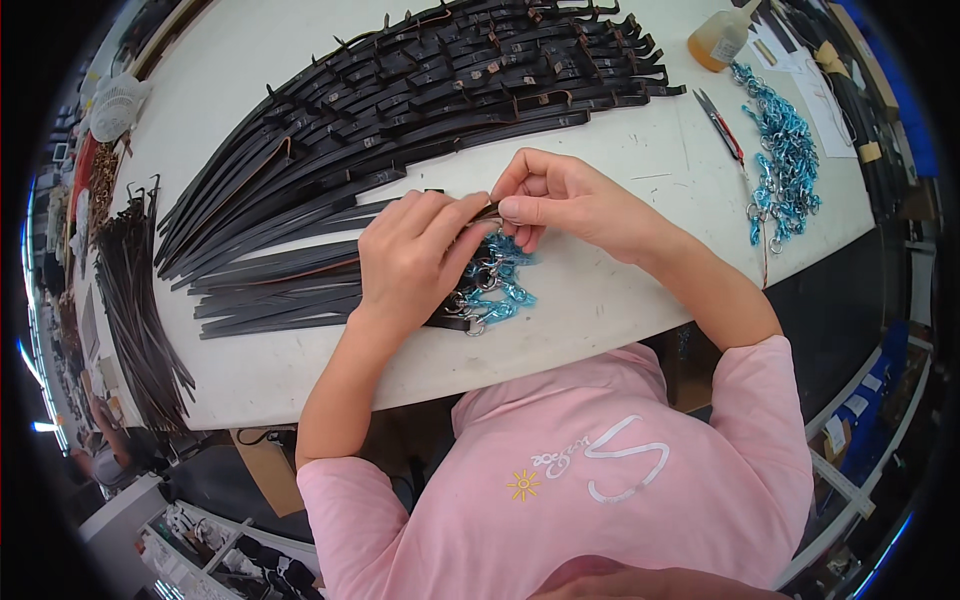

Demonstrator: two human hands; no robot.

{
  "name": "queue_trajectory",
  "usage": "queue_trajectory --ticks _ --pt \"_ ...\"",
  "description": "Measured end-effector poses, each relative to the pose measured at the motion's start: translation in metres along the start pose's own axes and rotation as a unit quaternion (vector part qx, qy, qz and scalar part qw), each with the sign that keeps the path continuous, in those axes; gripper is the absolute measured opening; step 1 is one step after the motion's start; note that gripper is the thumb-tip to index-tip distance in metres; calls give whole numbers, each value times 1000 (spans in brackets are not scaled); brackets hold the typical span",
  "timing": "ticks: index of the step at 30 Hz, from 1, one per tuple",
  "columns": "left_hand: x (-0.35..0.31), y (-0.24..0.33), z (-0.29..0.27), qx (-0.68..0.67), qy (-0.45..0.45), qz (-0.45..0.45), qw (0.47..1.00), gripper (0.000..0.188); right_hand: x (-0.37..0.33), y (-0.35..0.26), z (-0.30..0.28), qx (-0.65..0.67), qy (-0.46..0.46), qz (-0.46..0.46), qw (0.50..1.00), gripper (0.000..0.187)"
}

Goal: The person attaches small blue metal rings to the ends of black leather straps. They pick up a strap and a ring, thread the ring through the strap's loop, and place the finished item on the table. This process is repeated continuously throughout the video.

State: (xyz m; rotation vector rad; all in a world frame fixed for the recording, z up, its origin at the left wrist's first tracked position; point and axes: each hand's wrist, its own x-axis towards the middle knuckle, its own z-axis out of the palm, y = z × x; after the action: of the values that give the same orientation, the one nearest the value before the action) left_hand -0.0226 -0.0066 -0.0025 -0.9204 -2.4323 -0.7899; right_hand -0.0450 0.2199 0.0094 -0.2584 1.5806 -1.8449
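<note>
Near the table's front edge, my left hand (405,255) is closed around the end of a narrow black leather strap (487,212). The fingertips of my right hand (565,195) pinch the same end, against the left fingers. Whatever small part lies between the fingertips is mostly hidden. Under and left of my left hand lies a group of flat black straps (270,285). Metal rings and clasps in blue plastic wrap (495,285) sit at the right ends of these straps, partly covered by my left hand.
A large pile of black straps with loops (430,95) covers the back of the white table (610,290). At right lie red-handled snips (720,125), a heap of blue-wrapped metal hardware (785,140) and a bottle of amber liquid (718,42). More thin straps (140,300) hang over the left edge.
</note>
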Motion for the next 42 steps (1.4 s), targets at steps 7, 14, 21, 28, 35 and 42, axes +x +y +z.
queue_trajectory --ticks 7,14,21,28,35,42 --pt "2 1 -19 -98 -57 -127 985 28 -1 -2 -11 -44 -8 -28 999 27" --pt "-1 5 -19 -97 -70 -86 989 22 1 1 -9 -110 -68 12 991 19" --pt "1 9 -20 -141 -103 -126 977 20 3 5 -2 -112 -79 23 990 20" --pt "0 3 -17 -132 -113 -143 974 19 5 4 -2 -90 -72 62 991 21" --pt "-2 4 -16 -137 -127 -143 972 18 4 13 8 -181 -26 -24 983 25" --pt "-1 -4 -20 -125 -105 -141 977 18 6 1 -8 -95 -54 58 992 23"
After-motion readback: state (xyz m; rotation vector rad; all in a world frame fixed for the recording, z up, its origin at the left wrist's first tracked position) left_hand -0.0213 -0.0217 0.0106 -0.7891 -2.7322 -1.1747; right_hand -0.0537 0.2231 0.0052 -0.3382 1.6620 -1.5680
